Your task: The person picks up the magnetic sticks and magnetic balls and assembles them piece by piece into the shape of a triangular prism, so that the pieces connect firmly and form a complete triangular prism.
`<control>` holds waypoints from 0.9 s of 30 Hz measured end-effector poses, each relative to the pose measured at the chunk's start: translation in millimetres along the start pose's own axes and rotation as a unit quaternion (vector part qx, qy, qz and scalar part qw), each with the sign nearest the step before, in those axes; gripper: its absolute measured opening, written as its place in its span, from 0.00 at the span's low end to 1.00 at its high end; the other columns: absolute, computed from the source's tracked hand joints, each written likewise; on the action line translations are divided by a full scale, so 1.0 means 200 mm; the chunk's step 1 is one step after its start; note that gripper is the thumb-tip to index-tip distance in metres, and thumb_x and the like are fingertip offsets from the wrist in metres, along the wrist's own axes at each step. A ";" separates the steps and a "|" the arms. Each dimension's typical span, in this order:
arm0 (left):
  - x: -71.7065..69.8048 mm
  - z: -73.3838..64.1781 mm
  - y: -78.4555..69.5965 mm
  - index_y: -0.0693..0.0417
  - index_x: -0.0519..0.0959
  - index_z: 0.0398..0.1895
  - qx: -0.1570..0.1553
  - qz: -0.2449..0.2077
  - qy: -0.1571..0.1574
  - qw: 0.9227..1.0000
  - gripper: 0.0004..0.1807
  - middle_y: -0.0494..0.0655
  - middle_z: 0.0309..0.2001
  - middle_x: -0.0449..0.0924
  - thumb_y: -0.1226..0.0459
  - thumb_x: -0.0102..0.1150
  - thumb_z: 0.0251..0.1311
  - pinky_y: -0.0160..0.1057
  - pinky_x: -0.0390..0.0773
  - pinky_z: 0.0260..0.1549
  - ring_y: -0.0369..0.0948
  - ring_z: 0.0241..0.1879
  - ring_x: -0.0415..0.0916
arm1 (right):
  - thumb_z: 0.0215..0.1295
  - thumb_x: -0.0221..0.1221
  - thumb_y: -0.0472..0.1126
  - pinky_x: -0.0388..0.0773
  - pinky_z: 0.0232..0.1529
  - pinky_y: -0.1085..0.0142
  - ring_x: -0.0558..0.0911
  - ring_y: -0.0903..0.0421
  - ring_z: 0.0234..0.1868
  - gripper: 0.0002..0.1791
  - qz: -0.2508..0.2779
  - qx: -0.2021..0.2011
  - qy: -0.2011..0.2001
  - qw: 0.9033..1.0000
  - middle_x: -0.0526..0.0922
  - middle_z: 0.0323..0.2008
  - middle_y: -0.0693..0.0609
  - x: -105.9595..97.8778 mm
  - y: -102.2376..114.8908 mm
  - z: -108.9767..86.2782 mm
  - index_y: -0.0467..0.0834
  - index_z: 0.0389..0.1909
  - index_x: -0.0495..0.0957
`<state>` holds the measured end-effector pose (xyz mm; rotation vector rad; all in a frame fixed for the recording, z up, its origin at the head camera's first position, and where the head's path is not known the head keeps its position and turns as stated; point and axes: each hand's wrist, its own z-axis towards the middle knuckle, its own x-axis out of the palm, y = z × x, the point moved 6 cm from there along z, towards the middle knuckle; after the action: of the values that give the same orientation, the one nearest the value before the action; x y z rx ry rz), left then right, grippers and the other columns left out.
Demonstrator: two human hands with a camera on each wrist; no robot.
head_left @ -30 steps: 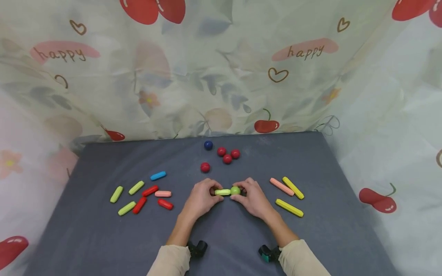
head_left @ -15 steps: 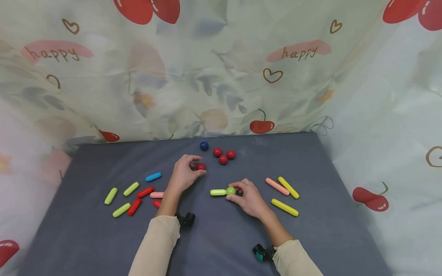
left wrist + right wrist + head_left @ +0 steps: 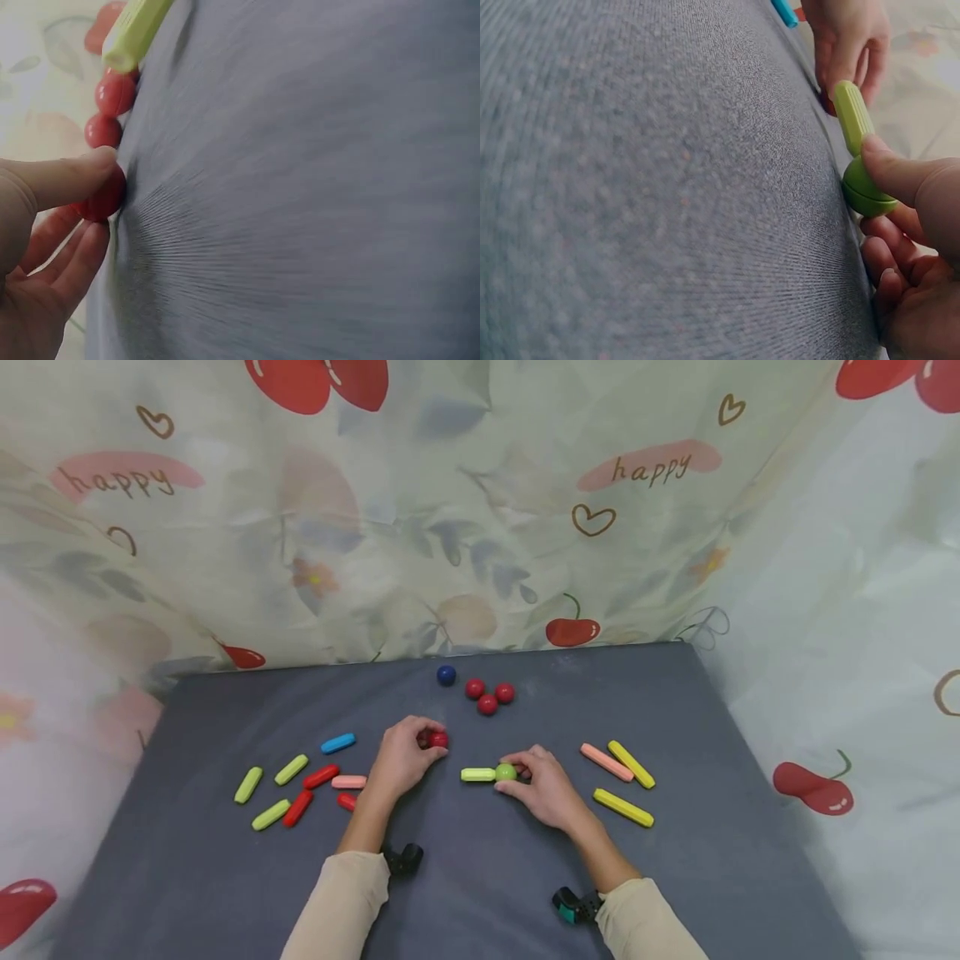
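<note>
My left hand (image 3: 405,755) pinches a red ball (image 3: 438,740) between thumb and fingers, low over the cloth; the left wrist view shows the same red ball (image 3: 110,196) partly covered by the thumb. To its right, my right hand (image 3: 545,787) grips a green ball (image 3: 506,772). A light green rod (image 3: 477,774) joins that ball end to end and points left, its far end free. Close up in the right wrist view, thumb and fingers hold the green ball (image 3: 864,187) at the rod's (image 3: 853,116) end.
At the back lie a dark blue ball (image 3: 446,675) and several red balls (image 3: 487,704). Short rods in green (image 3: 248,785), red (image 3: 297,808), pink (image 3: 348,782) and blue (image 3: 338,743) lie on the left. Yellow rods (image 3: 623,807) and a pink rod (image 3: 607,762) are on the right.
My left hand has let go of the light green rod, reached up and left to the lone red ball, pinched it and drawn it slightly nearer. My right hand keeps its grip on the green ball.
</note>
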<state>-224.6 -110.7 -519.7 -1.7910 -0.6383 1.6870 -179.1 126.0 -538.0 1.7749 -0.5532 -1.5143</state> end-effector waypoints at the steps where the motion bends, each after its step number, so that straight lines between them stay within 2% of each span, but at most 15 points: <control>1: 0.01 -0.03 0.00 0.46 0.86 0.50 0.001 -0.001 0.000 1.000 0.17 0.45 0.45 0.83 0.61 0.76 0.56 0.46 0.81 0.47 0.43 0.43 0.78 | 0.61 0.72 0.49 0.72 0.45 0.66 0.73 0.61 0.40 0.21 0.001 0.002 0.000 1.000 0.77 0.39 0.56 0.00 0.00 0.00 0.49 0.55 0.84; 7: 0.05 -0.19 -0.02 0.42 0.86 0.50 -0.008 -0.018 0.003 1.000 0.19 0.42 0.45 0.85 0.61 0.78 0.54 0.46 0.82 0.49 0.41 0.44 0.80 | 0.61 0.72 0.49 0.72 0.44 0.66 0.73 0.61 0.40 0.21 0.000 0.007 -0.001 1.000 0.77 0.38 0.55 0.00 -0.01 -0.01 0.50 0.54 0.85; 12: 0.05 -0.26 -0.02 0.42 0.86 0.49 -0.021 -0.035 0.000 0.999 0.19 0.42 0.46 0.85 0.61 0.78 0.53 0.46 0.83 0.49 0.41 0.44 0.80 | 0.61 0.72 0.50 0.71 0.44 0.67 0.72 0.61 0.39 0.21 -0.005 0.014 -0.006 1.000 0.77 0.38 0.56 0.00 -0.01 -0.01 0.50 0.54 0.85; 16: 0.06 -0.29 -0.01 0.40 0.87 0.49 -0.030 -0.059 -0.006 0.998 0.20 0.41 0.47 0.86 0.62 0.79 0.51 0.45 0.84 0.49 0.40 0.44 0.82 | 0.60 0.72 0.49 0.71 0.43 0.67 0.72 0.61 0.39 0.21 -0.005 0.009 -0.009 1.000 0.77 0.38 0.56 0.00 0.00 -0.01 0.50 0.53 0.85; 22: 0.10 -0.29 -0.01 0.42 0.87 0.50 -0.014 -0.100 -0.007 0.995 0.20 0.41 0.49 0.86 0.64 0.78 0.53 0.43 0.85 0.50 0.39 0.46 0.86 | 0.61 0.72 0.50 0.71 0.43 0.66 0.72 0.61 0.39 0.21 -0.006 0.005 -0.007 1.000 0.76 0.38 0.55 0.00 0.00 0.00 0.49 0.54 0.85; 27: 0.09 -0.30 -0.02 0.42 0.86 0.50 -0.011 -0.102 -0.010 0.995 0.20 0.41 0.49 0.86 0.64 0.78 0.52 0.42 0.85 0.50 0.38 0.46 0.85 | 0.61 0.72 0.49 0.71 0.43 0.66 0.72 0.60 0.39 0.21 -0.002 0.006 -0.007 1.000 0.77 0.38 0.55 0.00 0.00 0.00 0.49 0.54 0.85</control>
<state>-163.8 -101.0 -529.3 -1.6638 -0.8210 1.5672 -179.5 125.0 -538.0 1.7768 -0.5660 -1.5303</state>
